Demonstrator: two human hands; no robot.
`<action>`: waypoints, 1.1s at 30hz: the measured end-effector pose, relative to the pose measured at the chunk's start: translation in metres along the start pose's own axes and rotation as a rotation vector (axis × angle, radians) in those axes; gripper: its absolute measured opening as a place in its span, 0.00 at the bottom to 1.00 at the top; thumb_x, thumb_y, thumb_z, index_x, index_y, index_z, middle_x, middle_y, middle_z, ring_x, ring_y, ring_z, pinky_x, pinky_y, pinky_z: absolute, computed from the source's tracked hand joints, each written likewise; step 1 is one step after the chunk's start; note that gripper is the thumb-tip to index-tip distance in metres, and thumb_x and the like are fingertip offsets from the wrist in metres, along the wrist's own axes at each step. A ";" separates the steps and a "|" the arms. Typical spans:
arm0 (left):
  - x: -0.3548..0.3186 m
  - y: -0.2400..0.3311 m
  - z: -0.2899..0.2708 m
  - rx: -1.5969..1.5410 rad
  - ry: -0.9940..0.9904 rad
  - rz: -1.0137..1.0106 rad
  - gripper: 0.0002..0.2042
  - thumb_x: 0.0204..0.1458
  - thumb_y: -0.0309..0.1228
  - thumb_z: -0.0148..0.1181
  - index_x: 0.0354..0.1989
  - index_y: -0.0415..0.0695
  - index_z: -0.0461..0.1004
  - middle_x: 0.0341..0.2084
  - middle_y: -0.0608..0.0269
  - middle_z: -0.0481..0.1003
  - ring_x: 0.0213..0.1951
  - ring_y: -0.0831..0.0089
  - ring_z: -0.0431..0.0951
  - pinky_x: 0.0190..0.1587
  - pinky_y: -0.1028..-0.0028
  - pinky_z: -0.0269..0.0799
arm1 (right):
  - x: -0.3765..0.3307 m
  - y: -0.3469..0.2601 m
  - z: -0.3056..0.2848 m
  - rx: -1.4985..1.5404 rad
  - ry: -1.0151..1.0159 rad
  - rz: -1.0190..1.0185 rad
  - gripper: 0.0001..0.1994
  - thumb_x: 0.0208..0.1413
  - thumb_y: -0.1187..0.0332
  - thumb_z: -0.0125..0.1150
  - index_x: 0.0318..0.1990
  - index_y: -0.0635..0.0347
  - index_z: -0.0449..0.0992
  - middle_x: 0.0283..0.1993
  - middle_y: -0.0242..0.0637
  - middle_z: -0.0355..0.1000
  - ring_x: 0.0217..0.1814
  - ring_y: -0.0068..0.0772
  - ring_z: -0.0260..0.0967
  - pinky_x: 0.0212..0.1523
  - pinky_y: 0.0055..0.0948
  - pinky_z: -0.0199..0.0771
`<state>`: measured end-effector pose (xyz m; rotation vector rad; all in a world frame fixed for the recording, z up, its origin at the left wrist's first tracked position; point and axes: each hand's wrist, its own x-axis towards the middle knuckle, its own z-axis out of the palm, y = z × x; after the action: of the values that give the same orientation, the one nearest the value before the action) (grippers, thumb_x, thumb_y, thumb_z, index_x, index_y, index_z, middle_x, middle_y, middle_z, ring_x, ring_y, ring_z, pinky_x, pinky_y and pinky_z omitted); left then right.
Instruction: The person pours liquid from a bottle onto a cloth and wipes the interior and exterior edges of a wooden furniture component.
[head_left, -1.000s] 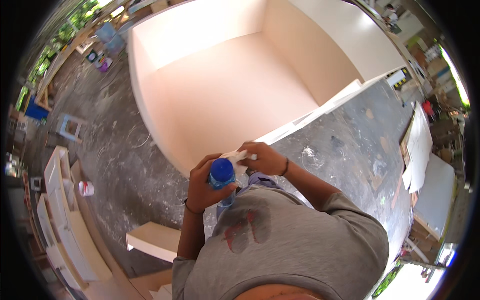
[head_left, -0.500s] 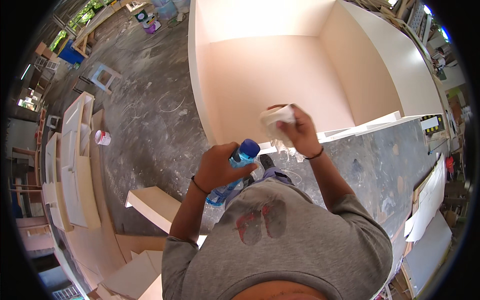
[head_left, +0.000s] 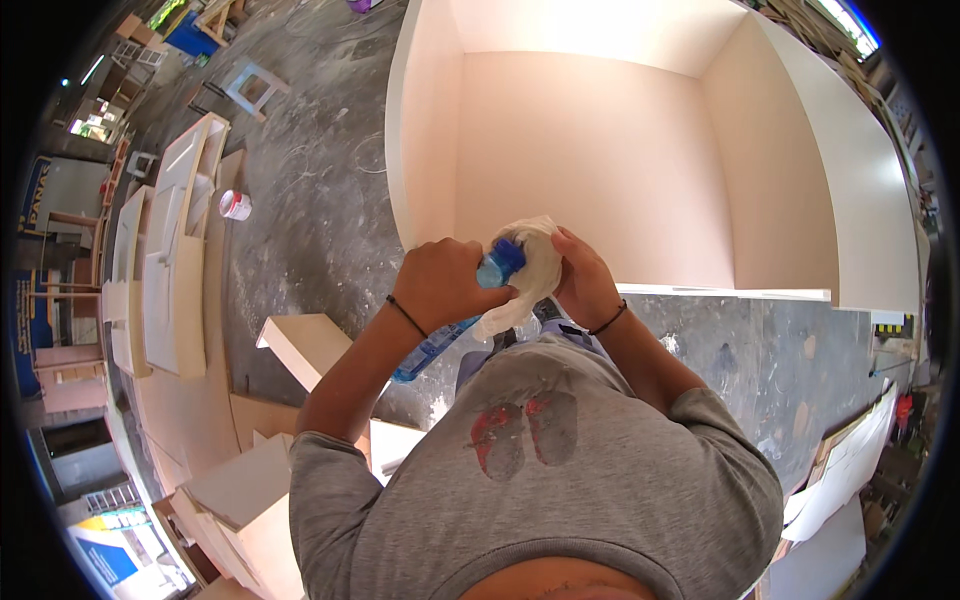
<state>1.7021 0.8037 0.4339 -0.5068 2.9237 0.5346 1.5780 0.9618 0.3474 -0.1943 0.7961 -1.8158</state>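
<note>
A large open pale-peach wooden cabinet is lying on the grey, paint-streaked concrete floor, catching bright daylight. Cream-painted panels are stacking up along the left, beside a small red-and-white tin and a light-blue stool.

shirt: grey short-sleeved tee — dark red chest print | wrists: 2 thin black bands

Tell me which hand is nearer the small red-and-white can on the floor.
Left. The left hand, gripping the blue bottle, is on the can's side; the right hand is farther.
</note>
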 end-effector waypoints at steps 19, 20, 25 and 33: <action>0.039 0.043 -0.007 0.188 0.046 -0.351 0.27 0.37 0.59 0.65 0.24 0.42 0.74 0.18 0.55 0.75 0.26 0.56 0.79 0.30 0.62 0.72 | 0.045 -0.041 -0.029 0.097 -0.132 0.123 0.14 0.65 0.67 0.46 0.54 0.65 0.65 0.49 0.39 0.70 0.51 0.29 0.69 0.53 0.31 0.70; 0.042 0.045 -0.008 0.155 0.068 -0.376 0.27 0.37 0.59 0.65 0.24 0.43 0.74 0.18 0.55 0.75 0.26 0.56 0.78 0.30 0.62 0.72 | 0.047 -0.047 -0.026 0.069 -0.138 0.098 0.14 0.65 0.68 0.46 0.54 0.65 0.66 0.49 0.38 0.70 0.50 0.29 0.70 0.52 0.31 0.70; 0.049 0.052 -0.006 -0.050 0.232 -0.510 0.27 0.38 0.58 0.67 0.28 0.42 0.74 0.20 0.56 0.76 0.27 0.57 0.79 0.31 0.63 0.73 | 0.068 -0.088 -0.007 0.138 -0.144 0.004 0.13 0.64 0.69 0.47 0.52 0.65 0.67 0.48 0.38 0.71 0.49 0.30 0.70 0.51 0.31 0.71; 0.003 0.054 0.046 -0.450 0.869 -0.493 0.23 0.34 0.40 0.76 0.37 0.39 0.75 0.27 0.56 0.77 0.29 0.62 0.80 0.33 0.68 0.75 | 0.302 -0.121 -0.062 -1.156 0.330 -1.129 0.15 0.59 0.70 0.49 0.50 0.71 0.70 0.50 0.51 0.70 0.51 0.51 0.68 0.56 0.41 0.66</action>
<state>1.6835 0.8665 0.4083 -1.8619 3.1618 1.1177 1.3345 0.7428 0.3007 -1.3216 2.2275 -2.1330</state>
